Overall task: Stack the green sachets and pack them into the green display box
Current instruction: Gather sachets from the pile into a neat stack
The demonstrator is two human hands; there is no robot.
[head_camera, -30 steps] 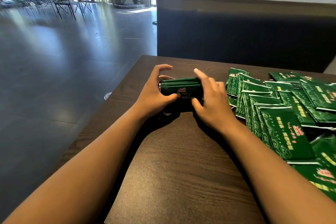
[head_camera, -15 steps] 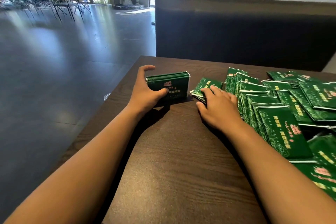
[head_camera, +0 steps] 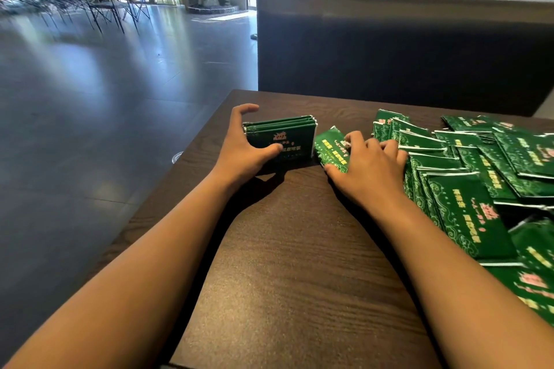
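A person sits at a dark wood table (head_camera: 293,263). Both bare arms reach out over it.

The left hand (head_camera: 242,148) holds a small stack (head_camera: 283,136) of green sachets. The stack stands up on its long edge, near the far left part of the table. The thumb presses on the front of the stack and the fingers curl up over the back. About 4 white edges show along the top of the stack.

The right hand (head_camera: 370,165) lies on a loose sachet (head_camera: 331,148) just to the right of the stack. Its fingers are bent over the sachet and the thumb touches the near corner. The sachet is tilted and its left end is very close to the stack. I cannot tell if they touch.

On the right side of the table is a big pile (head_camera: 479,177) of the same green sachets. They lie flat and lap over each other, some in rows. They have pink and yellow print on them. The right hand touches the left edge of this pile.

Behind the table is a dark bench back (head_camera: 389,48). A shiny grey floor (head_camera: 105,93) is on the left, with chairs (head_camera: 120,3) far off.
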